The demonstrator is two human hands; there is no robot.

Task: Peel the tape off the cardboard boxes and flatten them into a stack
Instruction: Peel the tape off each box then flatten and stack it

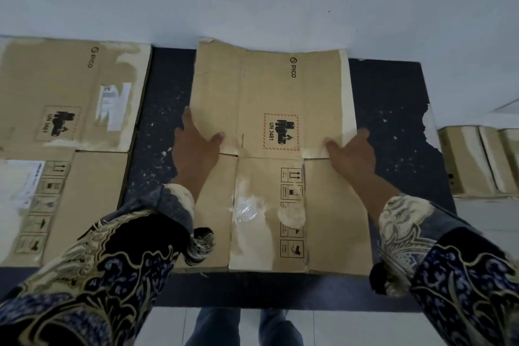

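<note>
Flattened cardboard box [280, 132] lying in the middle of a dark mat [393, 121], printed side up. Left hand [196, 146] spread flat on its left edge, right hand [351, 152] spread flat on its right edge. Further flattened boxes [64, 126] just left; folded boxes [483, 160] far right.

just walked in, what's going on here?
A person is pressing a flattened cardboard box down on a dark table, left hand at its left edge, right hand at its right. Both hands look open. A clear tape scrap is still stuck on it. Another flattened box lies to the left.
</note>
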